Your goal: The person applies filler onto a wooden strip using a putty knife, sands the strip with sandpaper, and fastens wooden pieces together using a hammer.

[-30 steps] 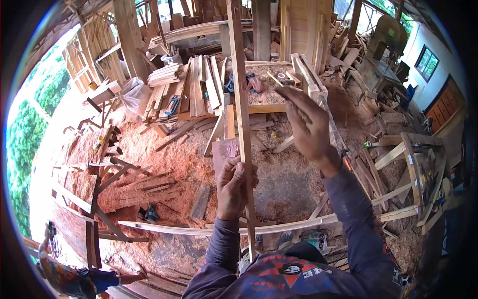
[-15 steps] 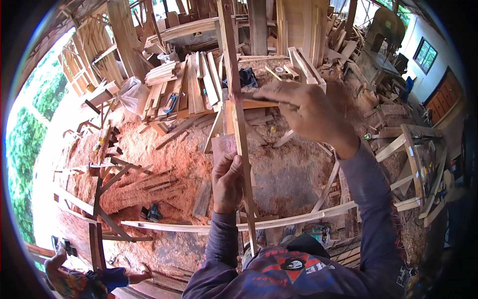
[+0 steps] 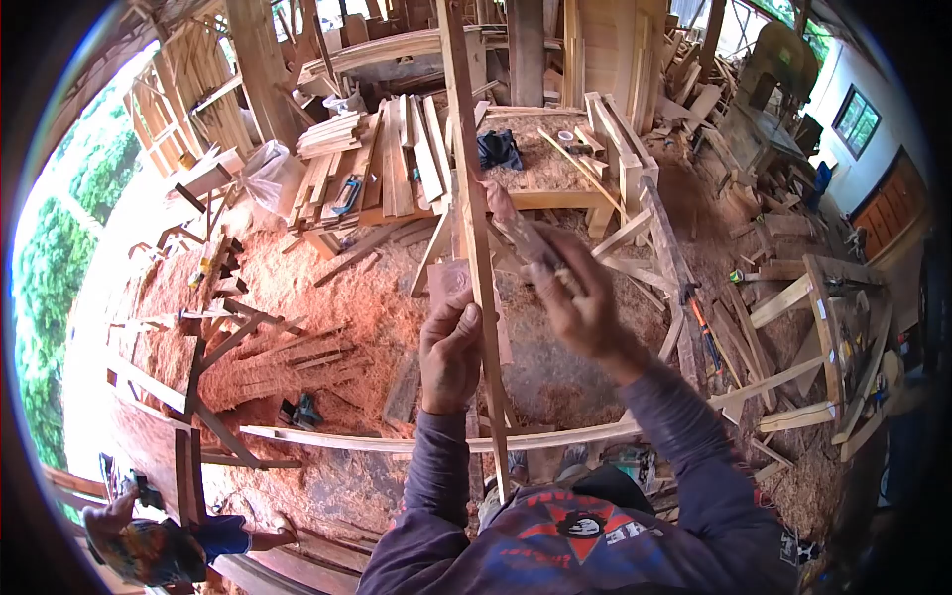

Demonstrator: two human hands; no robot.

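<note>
A long, narrow wooden strip (image 3: 468, 188) rises steeply in front of me, from my lap to the top of the view. My left hand (image 3: 451, 342) is closed around its lower part, thumb across the front face. Behind the strip, just above that hand, shows a flat pinkish piece (image 3: 448, 282). Right of the strip, my right hand (image 3: 580, 297) is closed and blurred by motion around a small grey-brown block (image 3: 531, 243), whose kind I cannot make out. A pinkish curled bit (image 3: 498, 201) lies between the block and the strip.
A pale curved slat (image 3: 595, 433) crosses low before me. Beyond stands a bench (image 3: 555, 198) with stacked boards (image 3: 392, 164). Shavings (image 3: 297, 288) cover the floor; a power tool (image 3: 300, 413) lies there. Another person (image 3: 149, 545) is at lower left; trestles (image 3: 818, 327) stand right.
My right hand has moved down and left, from beside the upper strip to nearer my left hand. My left hand keeps its hold on the strip. The view has shifted slightly.
</note>
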